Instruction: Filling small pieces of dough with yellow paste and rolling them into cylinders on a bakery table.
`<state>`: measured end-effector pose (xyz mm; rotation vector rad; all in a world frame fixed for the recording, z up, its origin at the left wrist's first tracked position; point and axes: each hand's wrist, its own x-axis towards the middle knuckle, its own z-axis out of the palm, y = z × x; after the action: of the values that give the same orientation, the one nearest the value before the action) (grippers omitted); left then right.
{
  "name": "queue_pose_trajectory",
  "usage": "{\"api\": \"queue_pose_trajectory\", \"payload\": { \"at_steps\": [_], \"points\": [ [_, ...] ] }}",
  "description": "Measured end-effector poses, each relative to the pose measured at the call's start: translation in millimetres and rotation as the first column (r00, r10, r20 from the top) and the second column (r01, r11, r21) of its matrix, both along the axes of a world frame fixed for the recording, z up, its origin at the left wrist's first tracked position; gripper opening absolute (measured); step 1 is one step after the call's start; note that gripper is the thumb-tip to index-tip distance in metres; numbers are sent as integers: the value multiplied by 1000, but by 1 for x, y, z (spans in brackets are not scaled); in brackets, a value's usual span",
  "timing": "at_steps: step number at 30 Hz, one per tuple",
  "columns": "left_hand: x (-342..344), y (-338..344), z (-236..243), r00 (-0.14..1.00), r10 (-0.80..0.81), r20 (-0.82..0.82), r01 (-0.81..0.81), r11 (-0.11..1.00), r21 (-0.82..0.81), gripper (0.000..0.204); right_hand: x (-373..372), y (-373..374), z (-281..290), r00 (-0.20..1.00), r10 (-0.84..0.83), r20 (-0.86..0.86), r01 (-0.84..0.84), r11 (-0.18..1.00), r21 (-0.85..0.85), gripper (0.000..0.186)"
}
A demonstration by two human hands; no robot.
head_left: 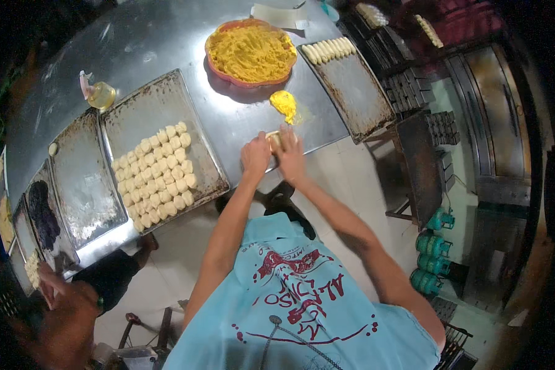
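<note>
Closest in, both bare forearms reach up from the light blue shirt (302, 314) to the near edge of the stainless steel worktable (142, 43), the landmark for everything else. At that edge the left hand (255, 155) and the right hand (291, 153) flank a small pale dough piece (274, 141), each touching it with fingers curled loosely inward, cupping rather than clenching. The piece lies between the two hands, so neither is clearly nearer; its long axis cannot be made out because the fingers cover most of it. Just beyond it on the table lies a small yellow lump of filling (284, 104). To the left along the near edge rests a worn rectangular metal baking tray (135, 114) carrying rows of pale dough pieces (158, 177). Farther across the table sits a round orange basin of yellow filling (251, 52), with a second metal tray (357, 92) of pale rolls to its right.
</note>
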<state>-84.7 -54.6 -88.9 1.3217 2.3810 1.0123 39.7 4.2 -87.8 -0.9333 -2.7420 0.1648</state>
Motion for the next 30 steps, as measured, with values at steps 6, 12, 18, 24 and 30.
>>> {"api": "queue_pose_trajectory", "payload": {
  "at_steps": [6,12,18,24,30],
  "points": [
    [-10,7,12,996,70,56,-71,997,10,17,-13,8,-12,954,-144,-265,24,912,-409,54],
    [-22,-14,1,980,177,90,-174,984,-40,20,12,40,28,962,244,125,-244,970,-19,66],
    [-6,-7,-9,945,294,142,-287,956,-68,16,-28,17,6,913,401,-72,-407,884,-233,60],
    [9,5,27,896,412,164,-393,910,-135,15,43,127,41,869,483,108,-448,860,-245,48],
    [24,27,34,769,516,376,-496,854,-157,19,-96,201,92,820,523,-234,-560,818,-133,40]
  ]
}}
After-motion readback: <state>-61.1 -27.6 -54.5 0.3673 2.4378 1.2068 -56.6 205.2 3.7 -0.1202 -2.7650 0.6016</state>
